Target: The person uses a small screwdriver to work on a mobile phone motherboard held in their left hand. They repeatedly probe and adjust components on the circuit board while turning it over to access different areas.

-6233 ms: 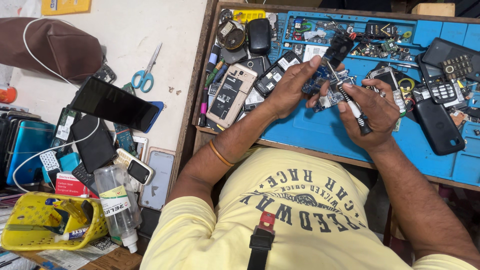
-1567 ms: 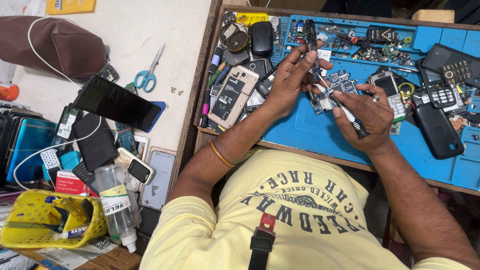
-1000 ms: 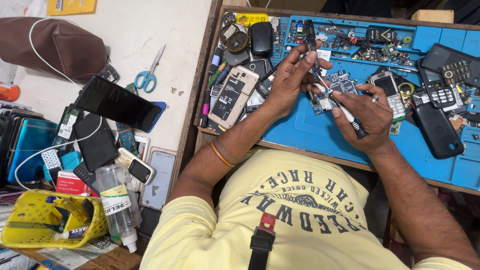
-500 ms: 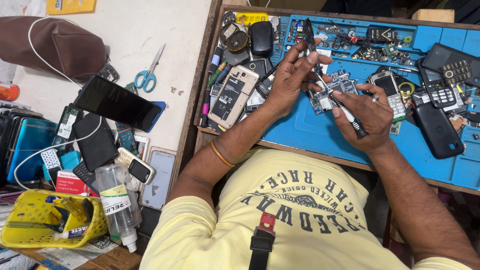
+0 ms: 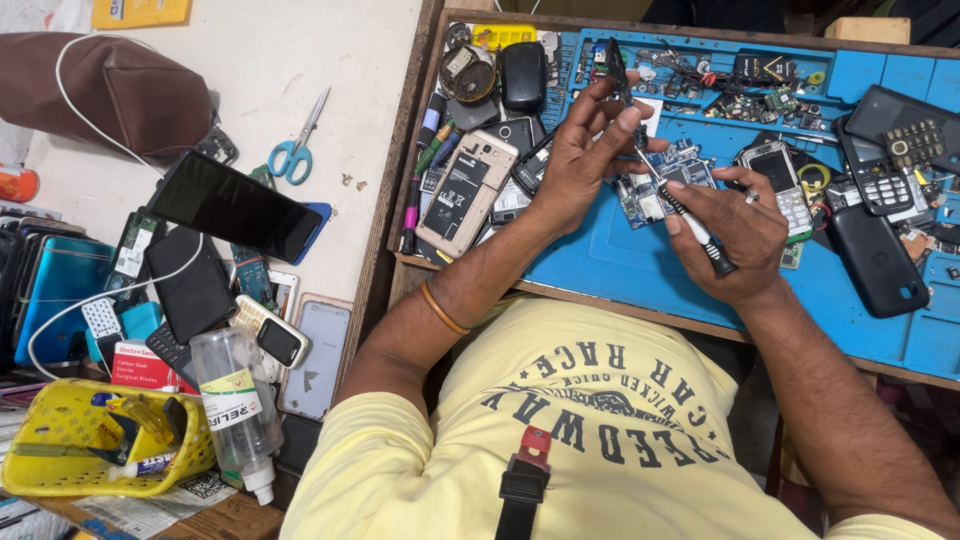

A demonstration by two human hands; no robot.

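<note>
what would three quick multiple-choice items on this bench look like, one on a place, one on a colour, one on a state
1. Where do the scissors lie?
A. on the white table left of the tray
B. inside the blue tray
C. in the yellow basket

2. What colour is the work mat?
A. red
B. blue
C. green

3. What is the right hand doing?
A. lying flat and empty
B. gripping a screwdriver
C. holding the clear bottle

Answers:
1. A, they lie on the pale table, outside the wooden rim.
2. B, the bare mat is blue.
3. B, its fingers close on the screwdriver, tip toward the small part in the left hand.
</note>
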